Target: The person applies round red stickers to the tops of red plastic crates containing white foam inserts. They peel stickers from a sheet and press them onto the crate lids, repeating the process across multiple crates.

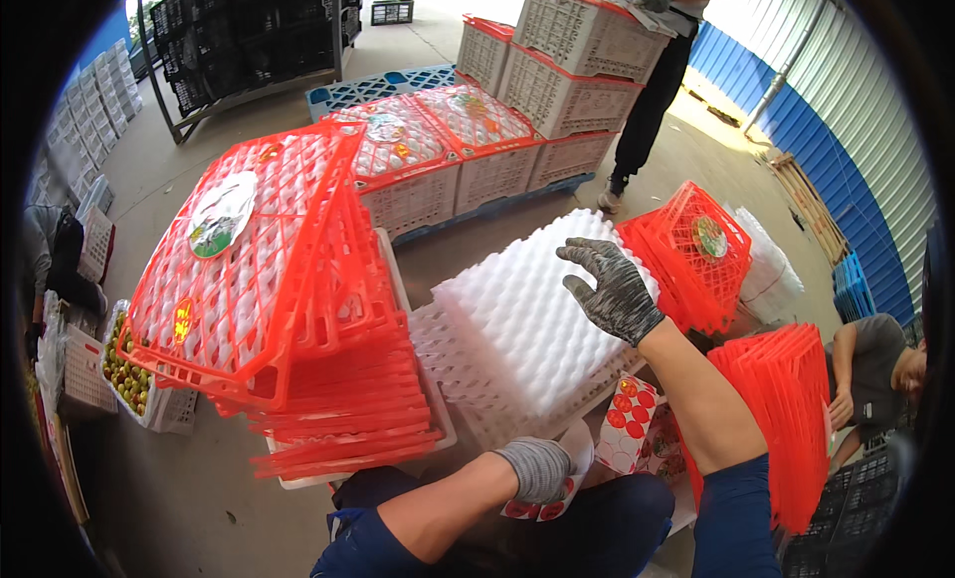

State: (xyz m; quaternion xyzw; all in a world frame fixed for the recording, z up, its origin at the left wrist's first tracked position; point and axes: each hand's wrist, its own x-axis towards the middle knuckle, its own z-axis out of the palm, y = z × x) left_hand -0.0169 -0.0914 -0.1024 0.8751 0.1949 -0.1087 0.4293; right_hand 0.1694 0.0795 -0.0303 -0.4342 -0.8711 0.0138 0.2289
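My left hand, in a grey knit glove, is closed on a roll or strip of stickers low in the picture, over my lap. My right hand, in a dark mottled glove, has its fingers spread over a stack of white bumpy foam sheets. Whether it touches the foam is hard to tell. A sheet of red round stickers lies right of my left hand. To the left, red plastic lattice lids are piled high; the top one bears a round picture label and covers foam.
Grey crates with red lids stand ahead on a blue pallet. More red lids are stacked right. One person stands behind crates, another is at right. A fruit crate is at left.
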